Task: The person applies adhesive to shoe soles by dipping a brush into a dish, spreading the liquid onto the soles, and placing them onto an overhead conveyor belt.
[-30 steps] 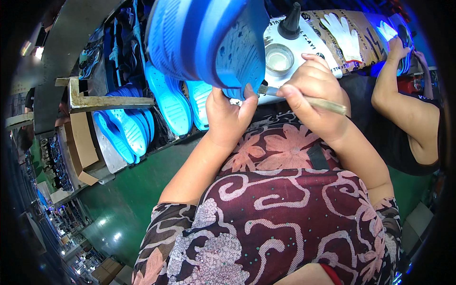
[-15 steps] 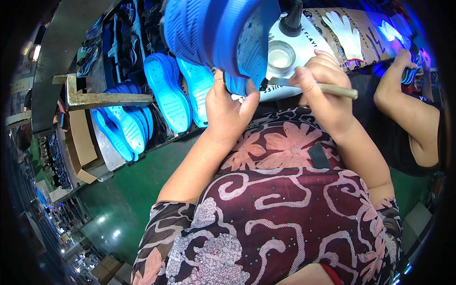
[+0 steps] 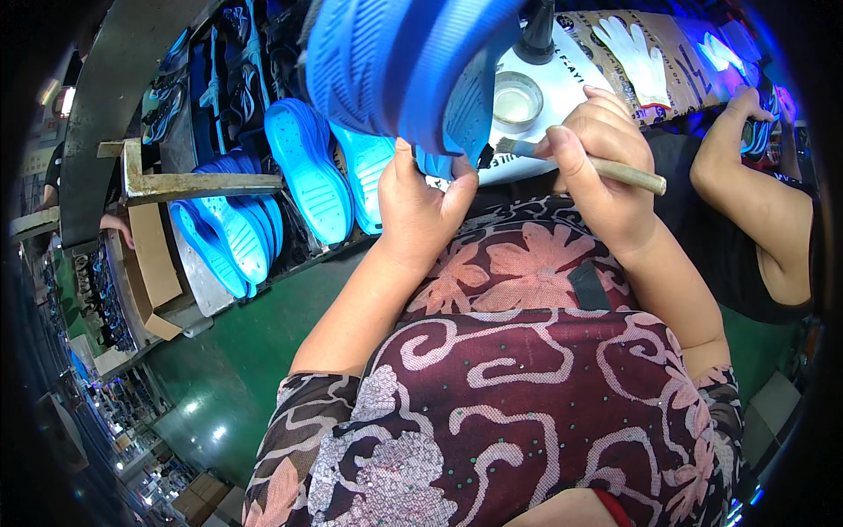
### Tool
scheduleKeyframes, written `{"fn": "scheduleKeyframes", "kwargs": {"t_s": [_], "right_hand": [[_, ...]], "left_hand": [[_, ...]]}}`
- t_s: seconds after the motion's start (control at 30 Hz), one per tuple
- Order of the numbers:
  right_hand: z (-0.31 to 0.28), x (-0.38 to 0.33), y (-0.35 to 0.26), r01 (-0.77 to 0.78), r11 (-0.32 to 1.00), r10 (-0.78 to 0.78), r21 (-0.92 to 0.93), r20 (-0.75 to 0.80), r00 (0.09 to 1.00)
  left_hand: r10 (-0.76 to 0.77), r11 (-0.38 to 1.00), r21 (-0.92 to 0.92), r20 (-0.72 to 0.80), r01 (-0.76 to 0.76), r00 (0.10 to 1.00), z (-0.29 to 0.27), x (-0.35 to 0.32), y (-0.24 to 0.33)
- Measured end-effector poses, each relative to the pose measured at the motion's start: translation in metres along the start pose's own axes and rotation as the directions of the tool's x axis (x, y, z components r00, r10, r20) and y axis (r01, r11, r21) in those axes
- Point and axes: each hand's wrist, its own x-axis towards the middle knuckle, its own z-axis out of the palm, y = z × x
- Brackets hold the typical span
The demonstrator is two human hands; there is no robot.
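A stack of blue shoe soles (image 3: pixel 386 70) rises in front of me, tilted to the upper left. My left hand (image 3: pixel 426 198) grips its near end, the thumb on one side and the fingers partly hidden behind. In my right hand (image 3: pixel 606 162) is a brush with a pale wooden handle (image 3: pixel 630 174), pinched between thumb and fingers. Its dark bristles (image 3: pixel 505 147) point left, close to the sole's edge; whether they touch I cannot tell. Just beyond the brush stands a round glass dish (image 3: pixel 516 101) with pale contents, on a white printed sheet (image 3: pixel 566 88).
More blue soles (image 3: pixel 307 171) lie to the left, beside a metal bracket (image 3: pixel 202 183). A dark bottle-shaped object (image 3: pixel 537 39) stands behind the dish. At the right are a white glove (image 3: pixel 637 61) on brown wrapping and a co-worker's arm (image 3: pixel 746 184). A cardboard box (image 3: pixel 154 255) sits far left.
The stack of soles has tipped slightly, its near end a little turned. My right hand and the brush have moved only slightly. Another person's hand has appeared at the far left.
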Motion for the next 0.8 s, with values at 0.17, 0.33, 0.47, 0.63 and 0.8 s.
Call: {"fn": "scheduleKeyframes", "kwargs": {"t_s": [0.17,0.33,0.47,0.63,0.8], "right_hand": [[0.005,0.0,-0.005,0.094,0.995,-0.094,-0.008,0.032,0.995],[-0.015,-0.003,-0.004,0.03,0.998,-0.029,0.048,-0.008,1.0],[-0.037,-0.011,0.003,-0.065,0.982,0.091,0.176,-0.145,0.985],[-0.063,-0.022,0.023,-0.225,0.929,0.319,0.292,-0.332,0.888],[-0.078,-0.041,0.036,-0.288,0.9,0.4,0.327,-0.356,0.844]], "left_hand": [[0.014,0.999,0.037,0.047,-0.016,0.999,-0.002,0.004,0.002],[-0.006,1.0,-0.01,0.087,0.007,0.996,-0.005,0.005,0.003],[-0.168,0.981,-0.088,0.068,0.173,0.983,-0.014,0.021,0.016],[-0.419,0.774,-0.453,0.158,0.443,0.894,-0.045,0.076,0.063],[-0.32,0.246,-0.423,0.814,0.872,0.485,-0.058,0.117,0.116]]}}
